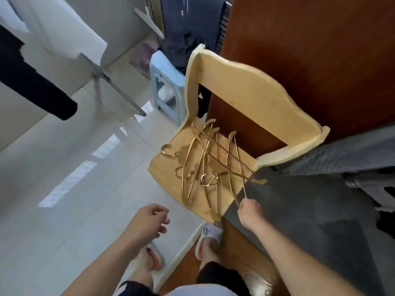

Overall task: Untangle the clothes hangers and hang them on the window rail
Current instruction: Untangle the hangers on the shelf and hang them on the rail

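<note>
Several thin gold metal clothes hangers (210, 161) lie crossed and tangled on the seat of a yellow chair (239, 86), hooks pointing left and toward me. My right hand (251, 213) sits at the seat's near right corner and pinches the ends of one or two hanger wires. My left hand (150, 221) hovers over the floor left of the seat with loosely curled fingers, holding nothing. No window rail is in view.
A brown wooden panel (310, 50) stands behind the chair. Grey fabric (320, 199) lies to the right. A light blue plastic stool (165, 86) with dark cloth stands beyond the chair. A drying rack (111, 80) with garments stands at left. My slippered feet are below.
</note>
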### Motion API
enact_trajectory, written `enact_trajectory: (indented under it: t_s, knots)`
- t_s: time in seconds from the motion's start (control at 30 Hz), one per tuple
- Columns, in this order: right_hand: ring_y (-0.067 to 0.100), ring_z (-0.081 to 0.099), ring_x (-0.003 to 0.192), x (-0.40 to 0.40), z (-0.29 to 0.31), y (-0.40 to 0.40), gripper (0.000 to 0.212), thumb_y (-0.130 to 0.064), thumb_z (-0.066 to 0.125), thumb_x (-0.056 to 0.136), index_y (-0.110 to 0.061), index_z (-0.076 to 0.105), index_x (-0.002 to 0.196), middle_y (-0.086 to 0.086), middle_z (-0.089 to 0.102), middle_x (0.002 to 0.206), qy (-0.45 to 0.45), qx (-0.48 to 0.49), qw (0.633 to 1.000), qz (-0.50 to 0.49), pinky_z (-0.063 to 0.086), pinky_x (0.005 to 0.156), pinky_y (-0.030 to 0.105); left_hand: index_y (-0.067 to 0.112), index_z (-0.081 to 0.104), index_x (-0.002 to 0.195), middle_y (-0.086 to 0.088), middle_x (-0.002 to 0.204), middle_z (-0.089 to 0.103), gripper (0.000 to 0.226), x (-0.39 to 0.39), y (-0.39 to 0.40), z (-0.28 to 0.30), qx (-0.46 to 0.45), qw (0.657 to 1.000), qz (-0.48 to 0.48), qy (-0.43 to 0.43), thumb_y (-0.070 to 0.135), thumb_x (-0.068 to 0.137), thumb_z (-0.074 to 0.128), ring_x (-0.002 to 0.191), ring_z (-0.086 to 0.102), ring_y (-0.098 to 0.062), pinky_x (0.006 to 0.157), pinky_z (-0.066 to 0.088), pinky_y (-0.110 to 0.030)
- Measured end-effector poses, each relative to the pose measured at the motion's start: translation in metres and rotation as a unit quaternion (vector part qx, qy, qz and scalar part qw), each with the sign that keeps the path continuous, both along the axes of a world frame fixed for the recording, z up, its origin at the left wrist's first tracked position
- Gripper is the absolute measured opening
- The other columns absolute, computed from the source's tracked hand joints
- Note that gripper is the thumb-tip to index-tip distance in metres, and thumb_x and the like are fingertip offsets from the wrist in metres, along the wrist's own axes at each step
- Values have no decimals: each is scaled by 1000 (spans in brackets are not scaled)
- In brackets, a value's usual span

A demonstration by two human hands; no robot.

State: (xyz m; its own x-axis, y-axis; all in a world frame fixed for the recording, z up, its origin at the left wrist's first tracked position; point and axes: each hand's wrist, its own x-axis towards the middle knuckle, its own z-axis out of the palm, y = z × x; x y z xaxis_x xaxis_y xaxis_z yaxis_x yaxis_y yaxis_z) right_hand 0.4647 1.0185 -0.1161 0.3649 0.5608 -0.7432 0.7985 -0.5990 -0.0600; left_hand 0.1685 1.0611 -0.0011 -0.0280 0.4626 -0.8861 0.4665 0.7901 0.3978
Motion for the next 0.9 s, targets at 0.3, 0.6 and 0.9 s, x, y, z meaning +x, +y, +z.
enact_trajectory:
  t_s: [0.3, 0.6, 0.9]
  knots:
    - [34, 15, 151, 44, -108, 75, 93, -13, 73, 85, -16, 16, 159, 15, 16, 164, -84, 94, 974, 187, 32, 119, 46, 21, 67, 108, -7, 96, 74, 21, 49, 0, -128, -44, 998, -7, 37, 16, 101, 47, 81, 72, -22, 68, 56, -33]
    - [30, 46, 128, 69, -179, 97, 107, -10, 77, 80, -15, 5, 160, 16, 39, 148, -122, 118, 967, 188, 49, 102, 42, 23, 71, 102, -5, 97, 74, 19, 34, -30, -172, -98, 994, 15, 53, 17, 97, 53, 78, 73, -20, 71, 57, -32]
    - [23, 50, 131, 46, -115, 56, 82, -13, 71, 91, -17, 23, 157, 5, 37, 152, 89, 83, 993, -9, 52, 101, 39, 29, 70, 101, 2, 87, 76, 17, 40, -44, -150, -103, 994, -30, -1, 22, 98, 55, 85, 74, -20, 84, 58, -36]
